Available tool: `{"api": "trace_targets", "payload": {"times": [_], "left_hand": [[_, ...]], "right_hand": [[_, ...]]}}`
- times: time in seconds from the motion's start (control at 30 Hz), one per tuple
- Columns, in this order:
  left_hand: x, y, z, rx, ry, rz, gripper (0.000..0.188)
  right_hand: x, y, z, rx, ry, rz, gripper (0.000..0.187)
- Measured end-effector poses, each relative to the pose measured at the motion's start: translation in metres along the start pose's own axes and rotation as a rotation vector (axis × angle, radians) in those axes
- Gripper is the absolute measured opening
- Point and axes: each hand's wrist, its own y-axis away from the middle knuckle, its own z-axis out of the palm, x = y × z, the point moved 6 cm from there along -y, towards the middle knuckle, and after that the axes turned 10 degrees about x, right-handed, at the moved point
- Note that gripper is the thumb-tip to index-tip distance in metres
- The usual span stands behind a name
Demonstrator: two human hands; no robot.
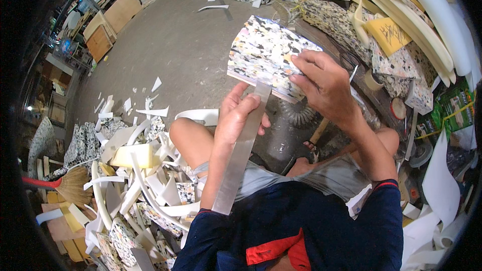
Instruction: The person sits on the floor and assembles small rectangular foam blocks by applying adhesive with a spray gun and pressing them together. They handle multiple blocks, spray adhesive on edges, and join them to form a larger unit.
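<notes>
A multicoloured speckled foam piece [266, 55], wide and flat with a paler lower edge, is held up in front of me. My right hand [324, 78] grips its right side, with thumb and fingertips on its upper face. Below its lower edge, my left hand [241, 110] holds a long flat metal strip [238, 160] under the thumb. The strip's far end meets the foam's lower edge, and the rest runs back along my left forearm. Whether the strip is a blade or a ruler I cannot tell. Some left fingers reach behind the strip and foam.
White and speckled foam offcuts [150, 180] pile up at my left, near a broom [74, 185]. At right stand curved foam sheets [406, 15], a tape roll [372, 80] and scissors [349, 60]. A grey ribbed cylinder [288, 125] sits between my legs.
</notes>
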Motion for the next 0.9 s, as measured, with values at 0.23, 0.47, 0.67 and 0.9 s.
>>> {"api": "trace_targets", "payload": {"times": [0.23,0.47,0.67,0.9], "left_hand": [[-0.001,0.002,0.002,0.005,-0.021,0.021,0.054],[0.008,0.008,0.008,0.065,-0.095,0.071,0.063],[0.01,0.01,0.01,0.141,-0.057,0.286,0.072],[0.022,-0.016,0.002,0.132,-0.122,0.651,0.052]], "right_hand": [[-0.003,0.003,0.005,0.0,0.045,-0.122,0.03],[-0.012,0.001,0.007,0.03,0.053,0.032,0.043],[-0.023,-0.001,0.023,0.064,0.062,-0.064,0.048],[0.029,-0.01,0.012,0.342,-0.834,0.423,0.027]]}}
